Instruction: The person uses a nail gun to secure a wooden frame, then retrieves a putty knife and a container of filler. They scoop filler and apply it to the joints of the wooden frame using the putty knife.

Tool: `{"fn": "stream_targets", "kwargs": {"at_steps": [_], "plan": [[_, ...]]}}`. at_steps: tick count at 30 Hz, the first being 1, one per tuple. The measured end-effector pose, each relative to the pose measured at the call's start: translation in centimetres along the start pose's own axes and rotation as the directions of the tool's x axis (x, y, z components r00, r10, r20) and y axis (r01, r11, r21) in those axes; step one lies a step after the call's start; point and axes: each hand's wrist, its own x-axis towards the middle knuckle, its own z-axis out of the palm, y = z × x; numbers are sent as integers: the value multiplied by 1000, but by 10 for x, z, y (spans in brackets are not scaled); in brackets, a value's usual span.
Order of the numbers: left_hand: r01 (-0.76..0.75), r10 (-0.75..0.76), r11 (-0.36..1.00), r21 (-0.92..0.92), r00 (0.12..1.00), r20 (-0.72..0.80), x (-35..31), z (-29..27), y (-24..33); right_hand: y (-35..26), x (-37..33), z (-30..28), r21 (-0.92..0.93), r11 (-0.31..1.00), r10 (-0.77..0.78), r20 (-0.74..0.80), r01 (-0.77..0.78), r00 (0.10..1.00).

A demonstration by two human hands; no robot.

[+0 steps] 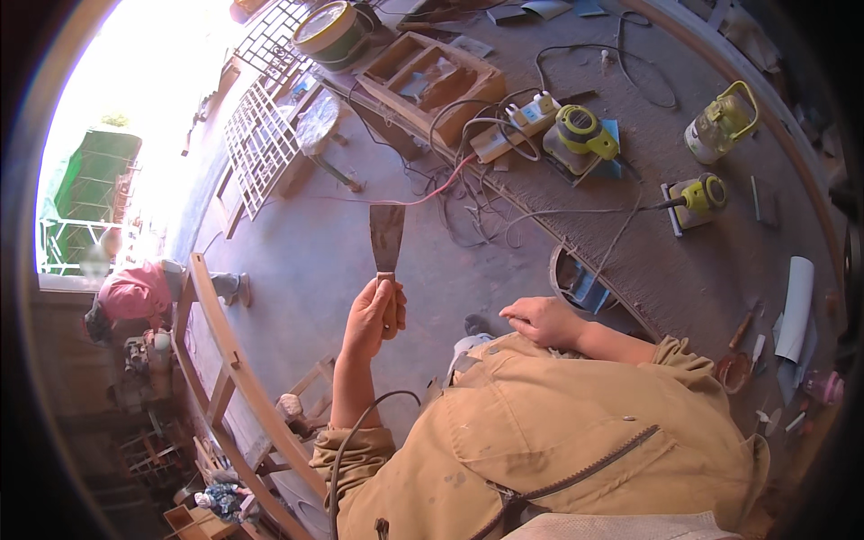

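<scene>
Now, the left hand [370, 315] wraps its fingers round the wooden-handled flat metal scraper [387, 238], left of the long dusty-brown bench [693, 270]; firm grip steadies the blade; right hand [547, 322] half-curled, can't tell if holding anything.

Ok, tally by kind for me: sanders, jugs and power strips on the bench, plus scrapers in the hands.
Sanders: 2
Jug: 1
Power strip: 1
Scraper, in the left hand: 1
Total: 5
</scene>
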Motion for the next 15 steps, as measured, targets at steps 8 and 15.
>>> {"fn": "stream_targets", "kwargs": {"at_steps": [8, 15], "plan": [[155, -162, 987, 50, 969, 184, 13, 58, -51, 68, 112, -32, 229, 919, 393, -471, -321, 790], [194, -169, 979, -62, 942, 289, 74, 4, -17, 105, 225, -61, 43, 593, 617, -665, -804, 421]]}}
